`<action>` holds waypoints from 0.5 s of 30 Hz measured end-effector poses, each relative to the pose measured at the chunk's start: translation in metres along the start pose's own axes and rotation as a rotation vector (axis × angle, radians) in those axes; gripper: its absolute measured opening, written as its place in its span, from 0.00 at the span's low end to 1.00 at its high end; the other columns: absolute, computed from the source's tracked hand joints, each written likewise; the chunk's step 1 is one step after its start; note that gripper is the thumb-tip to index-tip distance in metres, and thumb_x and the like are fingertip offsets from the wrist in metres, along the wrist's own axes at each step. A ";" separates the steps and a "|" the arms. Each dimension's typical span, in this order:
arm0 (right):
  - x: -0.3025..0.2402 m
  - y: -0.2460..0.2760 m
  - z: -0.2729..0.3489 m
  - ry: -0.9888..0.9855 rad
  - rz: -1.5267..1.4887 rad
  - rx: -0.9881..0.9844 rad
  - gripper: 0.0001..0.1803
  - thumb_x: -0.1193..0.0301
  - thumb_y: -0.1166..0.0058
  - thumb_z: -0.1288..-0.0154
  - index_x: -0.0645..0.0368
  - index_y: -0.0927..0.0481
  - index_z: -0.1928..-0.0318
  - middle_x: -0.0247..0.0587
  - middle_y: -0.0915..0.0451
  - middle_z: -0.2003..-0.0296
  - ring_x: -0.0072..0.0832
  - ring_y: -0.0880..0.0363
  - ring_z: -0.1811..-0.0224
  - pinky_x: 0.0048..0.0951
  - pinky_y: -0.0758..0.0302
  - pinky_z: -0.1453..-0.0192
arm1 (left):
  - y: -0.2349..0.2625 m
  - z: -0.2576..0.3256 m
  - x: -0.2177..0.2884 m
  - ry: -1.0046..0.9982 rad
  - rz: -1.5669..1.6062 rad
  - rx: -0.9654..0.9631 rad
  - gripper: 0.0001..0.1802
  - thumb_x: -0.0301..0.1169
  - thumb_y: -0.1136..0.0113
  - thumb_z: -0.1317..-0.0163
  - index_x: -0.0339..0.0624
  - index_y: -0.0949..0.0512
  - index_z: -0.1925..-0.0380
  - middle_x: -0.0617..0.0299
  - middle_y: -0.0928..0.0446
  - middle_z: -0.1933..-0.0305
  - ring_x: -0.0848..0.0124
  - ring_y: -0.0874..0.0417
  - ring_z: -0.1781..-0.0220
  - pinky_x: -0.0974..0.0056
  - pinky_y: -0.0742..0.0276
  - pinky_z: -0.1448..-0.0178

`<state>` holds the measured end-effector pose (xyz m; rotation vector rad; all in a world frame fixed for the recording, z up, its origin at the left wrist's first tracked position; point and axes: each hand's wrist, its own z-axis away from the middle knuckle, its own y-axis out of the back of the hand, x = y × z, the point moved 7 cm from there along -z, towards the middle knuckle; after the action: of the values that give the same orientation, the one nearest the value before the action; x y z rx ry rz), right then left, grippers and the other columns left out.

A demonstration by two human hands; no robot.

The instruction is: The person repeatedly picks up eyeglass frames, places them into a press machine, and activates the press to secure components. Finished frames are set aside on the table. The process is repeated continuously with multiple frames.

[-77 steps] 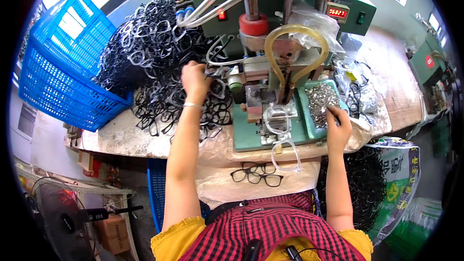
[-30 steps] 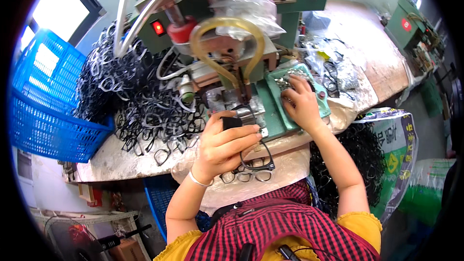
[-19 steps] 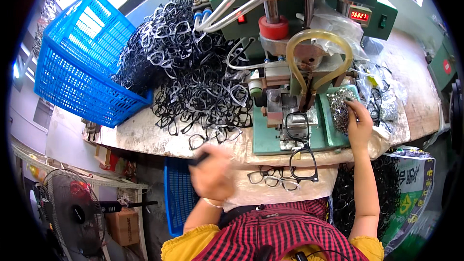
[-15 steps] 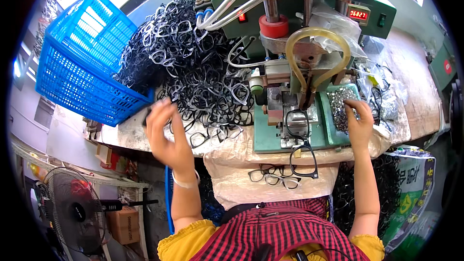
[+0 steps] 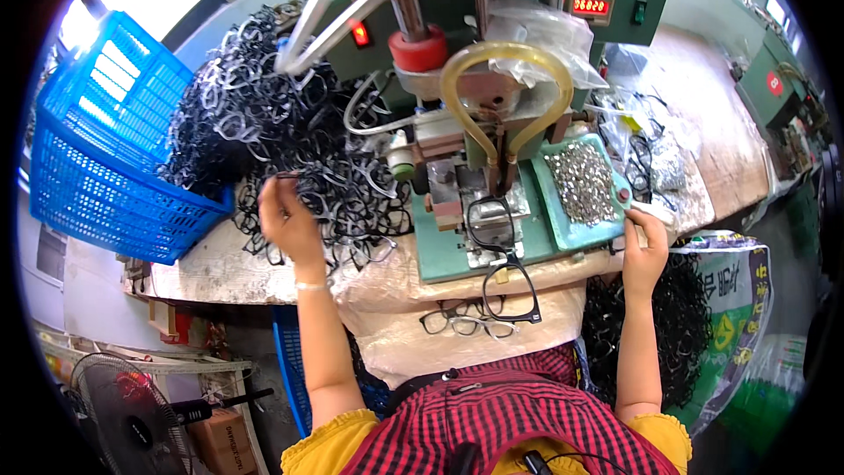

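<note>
My left hand [image 5: 292, 224] is at the near left edge of a heap of black and grey eyeglass frames [image 5: 290, 114]. Its fingers are curled around something dark that I cannot make out. A black eyeglass frame [image 5: 531, 310] sits in the green bench press [image 5: 440, 251], one rim under the tool and the other hanging over the front edge. My right hand [image 5: 646, 251] is by the near right corner of a green tray [image 5: 563, 240] of small metal parts [image 5: 582, 183], below a red button [image 5: 623, 195]. Its fingertips are pinched together; whatever they hold is too small to name.
A blue basket [image 5: 105, 185] leans at the left of the heap. More eyeglass frames [image 5: 466, 325] lie on the beige cloth [image 5: 387, 347] at the front. Bagged parts [image 5: 664, 163] lie right of the tray. A fan [image 5: 132, 422] stands lower left, a sack [image 5: 730, 317] lower right.
The view has swung, so the bench sits further left. My right hand has drawn back from the metal parts to the tray's near corner. My left hand has turned inward at the heap.
</note>
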<state>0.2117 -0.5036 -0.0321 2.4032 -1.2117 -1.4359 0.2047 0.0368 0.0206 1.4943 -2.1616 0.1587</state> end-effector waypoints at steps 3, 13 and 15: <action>-0.009 0.004 0.005 -0.033 -0.079 -0.047 0.08 0.82 0.41 0.37 0.64 0.14 0.59 0.43 0.15 0.61 0.36 0.18 0.55 0.33 0.25 0.46 | 0.020 0.011 0.021 0.375 0.312 0.019 0.13 0.31 0.48 0.22 0.36 0.23 0.44 0.62 0.18 0.55 0.81 0.25 0.69 0.73 0.24 0.66; -0.132 -0.106 -0.023 0.009 -0.722 -0.306 0.22 0.78 0.36 0.41 0.65 0.23 0.45 0.39 0.16 0.62 0.24 0.18 0.57 0.26 0.24 0.48 | -0.061 0.117 0.041 1.065 0.832 -0.322 0.06 0.34 0.42 0.25 0.46 0.26 0.59 0.73 0.34 0.71 0.83 0.37 0.75 0.76 0.41 0.72; -0.130 -0.109 -0.023 -0.072 -0.743 -0.309 0.23 0.78 0.36 0.41 0.66 0.24 0.44 0.38 0.17 0.62 0.22 0.18 0.57 0.26 0.24 0.47 | -0.059 0.135 0.039 1.204 0.987 -0.310 0.09 0.36 0.45 0.24 0.46 0.29 0.62 0.68 0.30 0.71 0.79 0.32 0.75 0.74 0.39 0.73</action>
<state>0.2612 -0.3495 0.0241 2.6917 -0.0357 -1.7096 0.2026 -0.0687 -0.0893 -0.0762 -1.5241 0.7681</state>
